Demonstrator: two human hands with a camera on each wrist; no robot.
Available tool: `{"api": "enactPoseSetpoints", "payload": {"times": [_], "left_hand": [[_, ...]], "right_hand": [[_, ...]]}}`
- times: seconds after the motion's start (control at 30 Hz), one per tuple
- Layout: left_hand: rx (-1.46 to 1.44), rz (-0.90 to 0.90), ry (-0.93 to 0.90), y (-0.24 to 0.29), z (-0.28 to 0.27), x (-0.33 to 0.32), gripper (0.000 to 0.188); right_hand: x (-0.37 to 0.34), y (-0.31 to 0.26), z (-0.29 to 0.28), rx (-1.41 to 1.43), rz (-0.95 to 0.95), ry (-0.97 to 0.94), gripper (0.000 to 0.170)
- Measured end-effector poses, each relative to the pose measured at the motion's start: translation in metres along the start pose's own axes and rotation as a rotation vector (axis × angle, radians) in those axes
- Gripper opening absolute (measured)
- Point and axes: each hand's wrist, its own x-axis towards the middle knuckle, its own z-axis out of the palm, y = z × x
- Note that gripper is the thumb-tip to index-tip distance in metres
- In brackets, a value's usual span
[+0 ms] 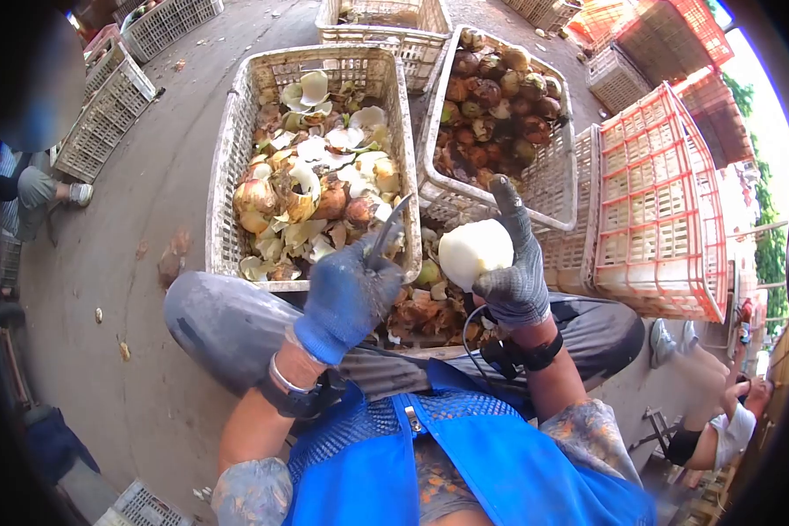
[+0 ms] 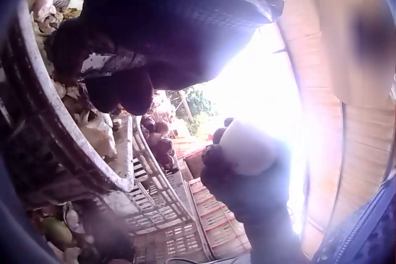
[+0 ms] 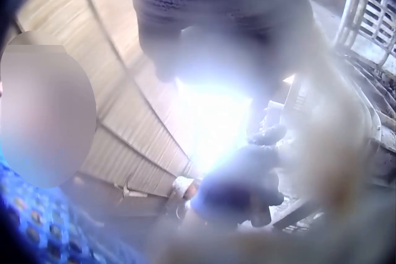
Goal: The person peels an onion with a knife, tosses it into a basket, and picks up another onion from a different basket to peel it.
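Note:
In the head view my left hand [image 1: 351, 294], in a blue glove, grips a knife [image 1: 389, 230] whose dark, slightly curved blade points up and right. My right hand [image 1: 519, 276], in a grey glove, holds a peeled white onion [image 1: 475, 252] with the thumb against its lower side. A short gap separates blade and onion. From the left wrist, the same white onion [image 2: 249, 146] shows in the right hand [image 2: 238, 183]. Glare and blur hide much of the right wrist view, where the left hand [image 3: 235, 183] appears low down.
A crate of onion peels and skins [image 1: 218, 202] stands in front of the knees. Right of it, another crate [image 1: 552, 188] holds several unpeeled onions. More peelings [image 1: 425, 316] lie between the legs. Stacked crates [image 1: 649, 206] rise at the right, and other people sit at both sides.

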Motion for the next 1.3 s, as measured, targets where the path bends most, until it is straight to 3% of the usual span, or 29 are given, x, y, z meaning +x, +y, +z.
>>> {"api": "enactPoseSetpoints", "payload": {"times": [0.07,0.1,0.17,0.2,0.3,0.37,0.47,0.53,0.6,0.7,0.77,0.83,0.87,0.9,0.93,1.03,1.13,1.17,1.2,1.23,1.27,1.3], "left_hand": [[-0.463,0.183,-0.087,0.017,0.003,0.0,0.06],[-0.468,0.231,0.013,0.026,0.008,0.001,0.063],[-0.446,0.2,-0.005,0.031,0.003,-0.004,0.063],[-0.43,0.172,-0.023,0.032,0.003,-0.006,0.063],[-0.436,0.328,0.061,0.032,0.008,-0.007,0.061],[-0.339,0.456,0.158,0.031,0.005,-0.007,0.057],[-0.203,0.307,0.088,0.039,-0.021,-0.017,0.061],[-0.08,0.324,0.051,0.038,-0.03,-0.02,0.062],[0.066,0.445,0.132,0.038,-0.031,-0.024,0.06],[0.219,0.478,0.156,0.043,-0.025,-0.026,0.06],[0.299,0.489,0.174,0.038,-0.021,-0.027,0.061],[0.302,0.173,0.305,0.02,-0.013,-0.017,0.054],[0.301,0.179,0.307,0.01,-0.013,-0.011,0.054],[0.174,0.142,0.337,0.003,-0.017,-0.009,0.055],[0.045,0.105,0.363,0.0,-0.019,-0.008,0.056],[0.093,0.131,0.286,0.0,-0.019,-0.005,0.054],[0.087,0.187,0.252,-0.007,-0.016,0.004,0.051],[0.145,0.199,0.224,-0.007,-0.016,0.007,0.049],[0.204,0.207,0.197,-0.006,-0.017,0.01,0.047],[0.276,0.216,0.163,-0.005,-0.019,0.015,0.043],[0.267,0.215,0.155,-0.007,-0.019,0.018,0.043],[0.254,0.216,0.143,-0.011,-0.018,0.022,0.045]], "right_hand": [[0.004,0.001,0.0,-0.096,-0.027,-0.056,0.133],[0.007,0.003,0.009,-0.168,-0.136,-0.098,0.133],[0.006,0.005,0.008,-0.327,-0.296,-0.135,0.132],[0.006,0.005,0.007,-0.326,-0.297,-0.133,0.132],[-0.004,-0.005,0.004,-0.313,-0.079,-0.2,0.129],[-0.008,0.004,-0.003,-0.299,-0.141,-0.165,0.131],[-0.012,0.009,-0.008,-0.233,-0.284,-0.102,0.132],[-0.015,-0.002,-0.018,-0.578,-0.413,-0.184,0.13],[-0.016,0.0,-0.018,-0.558,-0.475,-0.162,0.13],[-0.014,-0.014,-0.01,-0.703,-0.5,-0.266,0.124],[-0.015,-0.008,-0.006,-0.49,-0.395,-0.189,0.125],[-0.017,0.003,-0.007,-0.402,-0.36,-0.178,0.126],[-0.019,0.006,-0.009,-0.321,-0.318,-0.162,0.126],[-0.025,-0.004,-0.005,-0.332,-0.159,-0.154,0.127],[-0.028,-0.002,-0.009,-0.334,-0.149,-0.147,0.127],[-0.025,0.011,-0.023,-0.313,-0.422,-0.118,0.13],[-0.039,-0.018,-0.036,-0.552,-0.487,-0.148,0.129],[-0.039,-0.021,-0.031,-0.281,-0.507,-0.148,0.127],[-0.027,-0.041,-0.043,-0.468,-0.749,-0.189,0.126],[-0.039,-0.069,-0.049,-0.827,-0.811,0.024,0.124],[-0.035,-0.089,-0.07,-0.901,-0.872,0.205,0.12],[-0.038,-0.117,-0.085,-1.179,-0.929,0.442,0.111]]}}
